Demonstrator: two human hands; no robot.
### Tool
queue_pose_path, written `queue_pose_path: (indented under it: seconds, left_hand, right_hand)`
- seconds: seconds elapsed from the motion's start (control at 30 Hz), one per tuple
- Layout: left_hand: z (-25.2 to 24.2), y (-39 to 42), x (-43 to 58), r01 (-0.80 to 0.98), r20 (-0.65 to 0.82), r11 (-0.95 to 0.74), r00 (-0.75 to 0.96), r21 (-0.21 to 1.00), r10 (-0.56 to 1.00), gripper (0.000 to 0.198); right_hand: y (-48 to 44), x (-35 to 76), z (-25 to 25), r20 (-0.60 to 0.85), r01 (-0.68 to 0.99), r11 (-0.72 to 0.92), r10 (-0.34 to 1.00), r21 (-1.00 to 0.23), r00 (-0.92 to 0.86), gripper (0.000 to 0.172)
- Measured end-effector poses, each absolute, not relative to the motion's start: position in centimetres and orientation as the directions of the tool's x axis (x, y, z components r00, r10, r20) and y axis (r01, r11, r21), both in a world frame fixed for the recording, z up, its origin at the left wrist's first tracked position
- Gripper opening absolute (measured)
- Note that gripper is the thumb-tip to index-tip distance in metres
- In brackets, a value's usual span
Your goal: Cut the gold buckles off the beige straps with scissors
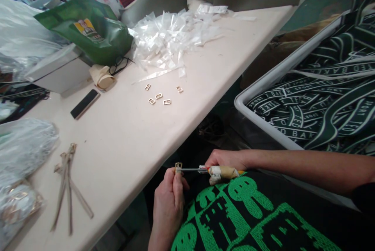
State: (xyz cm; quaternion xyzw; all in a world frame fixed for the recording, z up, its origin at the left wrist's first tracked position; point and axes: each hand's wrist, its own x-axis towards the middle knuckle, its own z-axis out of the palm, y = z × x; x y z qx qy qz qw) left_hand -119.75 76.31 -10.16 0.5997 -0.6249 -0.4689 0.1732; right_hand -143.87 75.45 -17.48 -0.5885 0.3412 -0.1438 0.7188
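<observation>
My left hand (170,196) is closed, pinching a small gold-coloured buckle (178,165) upright between thumb and fingers. My right hand (224,159) grips a screwdriver (191,169), whose thin metal shaft points left and meets the buckle. Wrappings (224,173) in white and tan cover part of that hand's fingers, so most of the screwdriver's handle is hidden. Both hands are over my lap, just off the table's near edge. Several similar loose buckles (158,95) lie on the pale table (129,145).
Clear plastic scraps (172,36) are heaped at the back, beside a green bag (90,32) and a white box (61,71). A phone (85,104) and some narrow straps (69,188) lie at left. On the right, a bin (263,126) holds lettered dark-green straps (331,94).
</observation>
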Motion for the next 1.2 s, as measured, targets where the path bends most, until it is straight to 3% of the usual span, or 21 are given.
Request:
queue_pose_path:
  seconds: [0.27, 0.5, 0.77, 0.9, 1.07, 1.2]
  left_hand:
    - [-10.1, 76.5, -119.9, -0.563, -0.421, -0.219, -0.259, 0.797, -0.869, 0.039]
    - [-10.3, 76.5, -120.9, -0.457, -0.441, -0.302, -0.237, 0.837, -0.865, 0.037]
    - [-11.3, 77.7, -121.9, -0.233, -0.424, -0.375, -0.221, 0.897, -0.878, 0.042]
    - [-11.7, 77.5, -121.5, -0.306, -0.367, -0.296, -0.208, 0.905, -0.906, 0.044]
    - [-11.3, 76.9, -120.0, -0.508, -0.417, -0.240, -0.269, 0.827, -0.868, 0.047]
    - [-11.8, 77.5, -120.0, -0.502, -0.402, -0.226, -0.276, 0.835, -0.873, 0.048]
  right_hand:
    - [75.4, -144.5, -17.3, -0.309, -0.315, 0.099, -0.601, -0.944, 0.737, 0.048]
    - [76.2, -144.2, -17.1, -0.369, -0.308, 0.210, -0.631, -0.928, 0.682, 0.048]
    - [76.6, -144.0, -17.9, -0.351, -0.204, 0.297, -0.623, -0.933, 0.699, 0.035]
    - [76.4, -144.2, -18.5, -0.326, -0.189, 0.275, -0.629, -0.943, 0.706, 0.032]
    - [76.0, -145.4, -17.5, -0.293, -0.214, 0.202, -0.574, -0.956, 0.765, 0.037]
    - [75.8, -145.9, -16.9, -0.337, -0.279, 0.189, -0.552, -0.941, 0.763, 0.044]
